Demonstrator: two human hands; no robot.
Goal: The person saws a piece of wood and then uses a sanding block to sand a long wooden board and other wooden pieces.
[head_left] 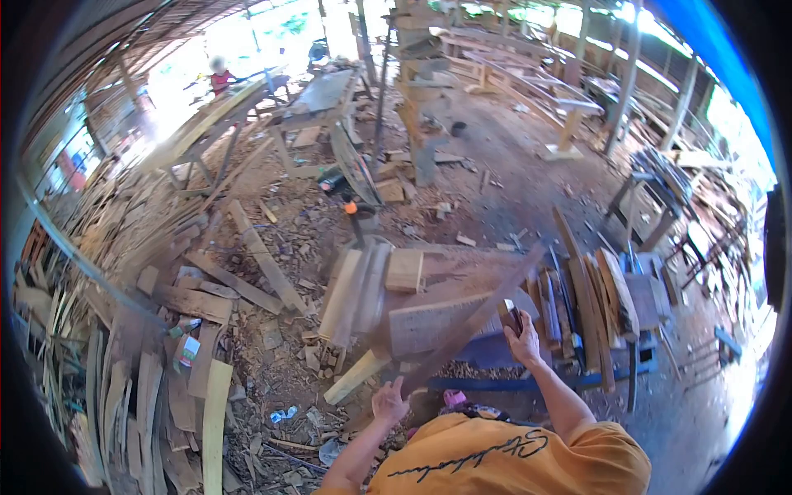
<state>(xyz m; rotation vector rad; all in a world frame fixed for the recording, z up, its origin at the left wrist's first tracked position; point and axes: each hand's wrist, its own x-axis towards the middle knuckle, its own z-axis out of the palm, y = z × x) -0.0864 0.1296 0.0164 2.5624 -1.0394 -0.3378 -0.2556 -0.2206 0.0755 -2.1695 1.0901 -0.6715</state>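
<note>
Hands [523, 342] at brn board [470, 324], wood-piled bench [491, 351], littered flr [511, 202], open-sided shed [115, 45]

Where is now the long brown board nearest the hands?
In the head view, the long brown board slants right of centre over a paler board, its lower end beside the left hand and far end beyond the right hand.
</note>
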